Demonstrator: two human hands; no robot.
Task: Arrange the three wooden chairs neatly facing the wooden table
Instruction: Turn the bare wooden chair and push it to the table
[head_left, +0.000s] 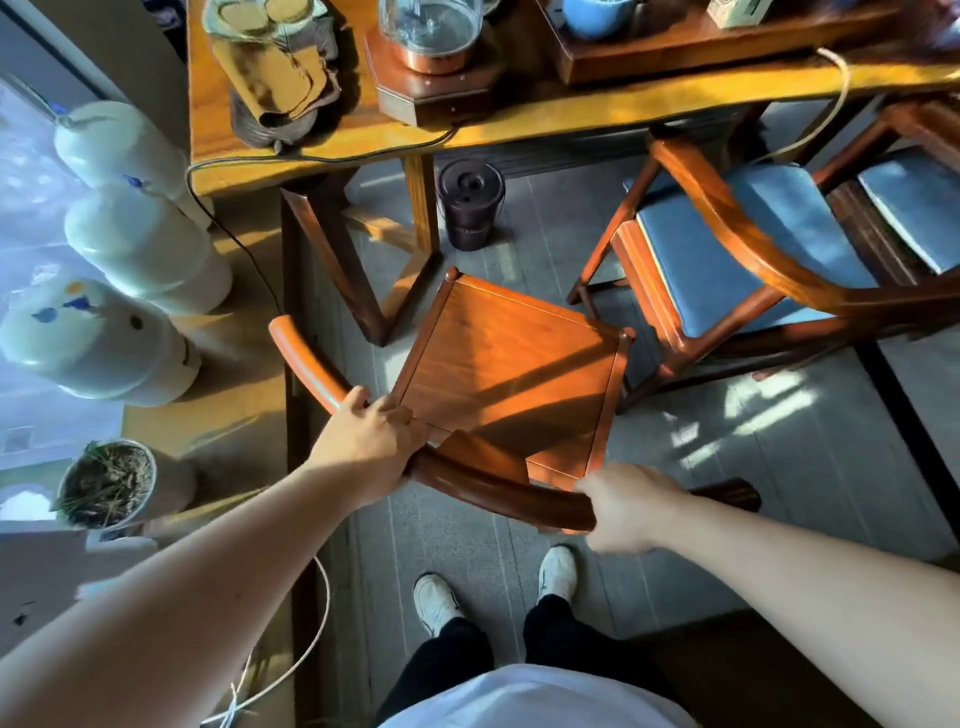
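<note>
**Bare-seat chair: squaring it to the table**

The bare-seat chair (506, 374) is standing on the grey floor just in front of the wooden table (322, 156), skewed so that its seat corner, not its front edge, is pointing toward the table's angled leg (358, 270).

Starting at the left, the left hand (371, 441) is wrapping around the curved back rail (488, 486) where it bends toward the armrest, fingers closed over the wood. Further right, the right hand (626, 506) is gripping the same rail near its other end, also closed around it, though it is slightly blurred.

To do this well, the person is probably needing to rotate the chair with both hands working together, one pushing and one pulling, until the front edge is running parallel with the table edge. Lifting slightly would likely be sparing the floor and the dark canister (470, 205) under the table.

On the right, the blue-cushioned chair (737, 254) is sitting angled too, close beside the bare one, and a third chair (914, 208) is showing partly at the edge; leaving even gaps between them seems wise.
</note>
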